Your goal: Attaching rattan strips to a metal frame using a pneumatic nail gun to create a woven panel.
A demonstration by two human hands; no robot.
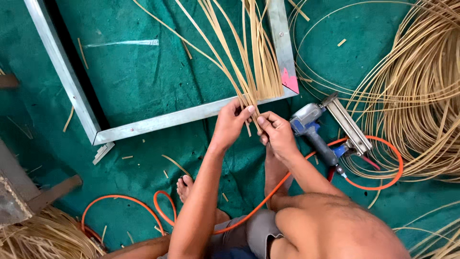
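Both hands pinched the rattan strips (249,62) at the near rail of the metal frame (191,115): the left hand (232,122) and the right hand (278,132) were each closed on their lower ends. A blue air stapler (318,132) lay just beside the right hand on the green floor mat (143,81).

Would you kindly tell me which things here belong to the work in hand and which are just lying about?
In use:
- rattan strips, pinched at their lower ends by the left hand and right hand
- metal frame, under the strips

Lying about:
- pneumatic stapler with orange hose, beside the right hand
- loose rattan coil
- cut scraps on the green mat
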